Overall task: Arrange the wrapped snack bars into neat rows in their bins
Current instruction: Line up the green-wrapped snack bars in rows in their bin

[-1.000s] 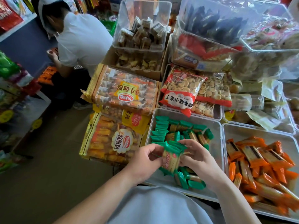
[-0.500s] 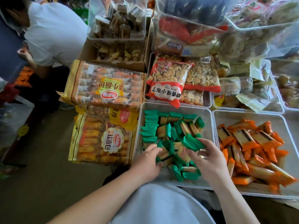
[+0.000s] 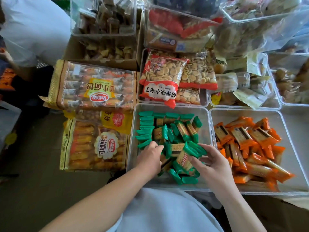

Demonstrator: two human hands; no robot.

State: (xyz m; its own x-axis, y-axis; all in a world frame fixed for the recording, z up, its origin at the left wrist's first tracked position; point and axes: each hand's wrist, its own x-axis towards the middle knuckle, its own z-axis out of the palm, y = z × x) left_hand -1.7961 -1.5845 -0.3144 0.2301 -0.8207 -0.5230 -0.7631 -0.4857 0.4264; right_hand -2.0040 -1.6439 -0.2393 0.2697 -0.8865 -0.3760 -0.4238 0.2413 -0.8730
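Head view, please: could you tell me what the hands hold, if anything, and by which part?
The right hand pinches a green snack bar by its green end. The left hand rests curled in the pile; any grip cannot be told.

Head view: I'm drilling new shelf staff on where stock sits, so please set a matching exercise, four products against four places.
Products
1. green snack bars
2. orange snack bars
3. round biscuit bags
4. small bread packs

Places
A. beside the bins, at the left
B. near right bin
C. bin behind the green bars
D. near left bin

Pairs: 1-D, 2-B, 3-C, 4-A
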